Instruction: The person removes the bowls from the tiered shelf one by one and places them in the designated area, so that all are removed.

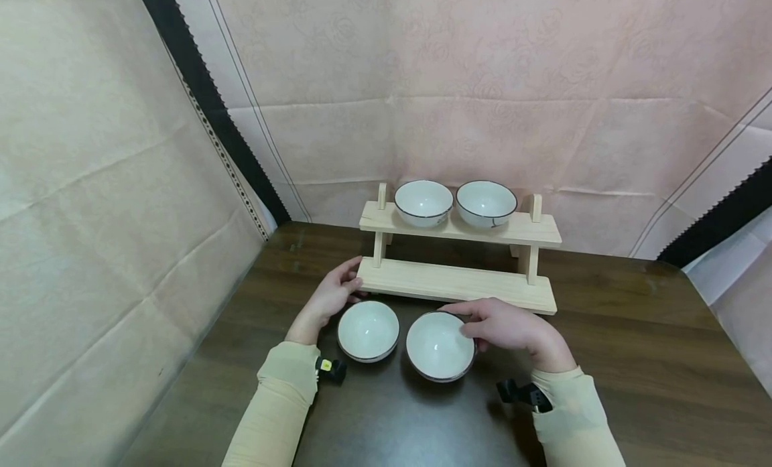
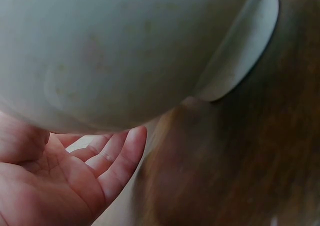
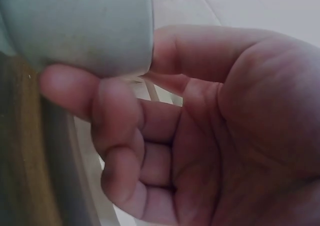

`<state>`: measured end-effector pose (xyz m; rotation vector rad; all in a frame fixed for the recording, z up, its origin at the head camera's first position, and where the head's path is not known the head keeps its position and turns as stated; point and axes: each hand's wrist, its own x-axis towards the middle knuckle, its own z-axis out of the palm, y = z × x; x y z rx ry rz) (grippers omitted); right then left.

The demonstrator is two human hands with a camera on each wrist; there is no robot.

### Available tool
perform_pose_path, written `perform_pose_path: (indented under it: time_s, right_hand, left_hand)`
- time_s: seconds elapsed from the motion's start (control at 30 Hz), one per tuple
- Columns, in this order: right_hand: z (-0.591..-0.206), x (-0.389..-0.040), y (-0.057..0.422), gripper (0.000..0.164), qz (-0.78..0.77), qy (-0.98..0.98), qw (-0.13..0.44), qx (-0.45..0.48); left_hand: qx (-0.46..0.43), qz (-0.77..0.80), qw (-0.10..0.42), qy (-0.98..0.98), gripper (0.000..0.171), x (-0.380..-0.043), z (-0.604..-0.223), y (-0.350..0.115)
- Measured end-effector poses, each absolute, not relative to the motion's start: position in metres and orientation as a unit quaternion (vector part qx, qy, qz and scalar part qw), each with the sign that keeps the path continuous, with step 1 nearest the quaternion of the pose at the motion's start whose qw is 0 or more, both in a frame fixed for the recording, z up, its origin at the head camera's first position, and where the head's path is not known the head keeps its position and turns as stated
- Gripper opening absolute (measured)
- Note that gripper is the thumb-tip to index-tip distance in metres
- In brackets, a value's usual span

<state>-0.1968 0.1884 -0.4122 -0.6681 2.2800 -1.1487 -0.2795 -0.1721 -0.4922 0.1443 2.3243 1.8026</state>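
Right hand is pinching a front bowl by its right rim; rack edge is sitting just beyond that grip, table stretching rightward. Left hand, fingers loose, is flanking rack's left edge.

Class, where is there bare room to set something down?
Free: the pale wooden lower shelf, between its posts; the dark-brown wooden tabletop right of the two bare hands. Crowded: between those hands, around two white, dark-rimmed round bowls.

A pale bowl fills the upper left, the left hand below it, brown wood at right.
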Motion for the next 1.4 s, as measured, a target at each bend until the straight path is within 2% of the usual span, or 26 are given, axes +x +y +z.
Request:
perform_pose_path:
  time_s: [0.23, 1.4]
  right_hand:
    - [-0.415, -0.198, 0.184, 0.047, -0.411, 0.843, 0.259, -0.232]
    - [-0.418, -0.197, 0.174, 0.044, -0.370, 0.874, 0.241, -0.203]
  left_hand:
    - [0.050, 0.608, 0.098, 0.786, 0.055, -0.279, -0.492, -0.173]
    - [0.049, 0.607, 0.096, 0.787, 0.055, -0.280, -0.493, -0.172]
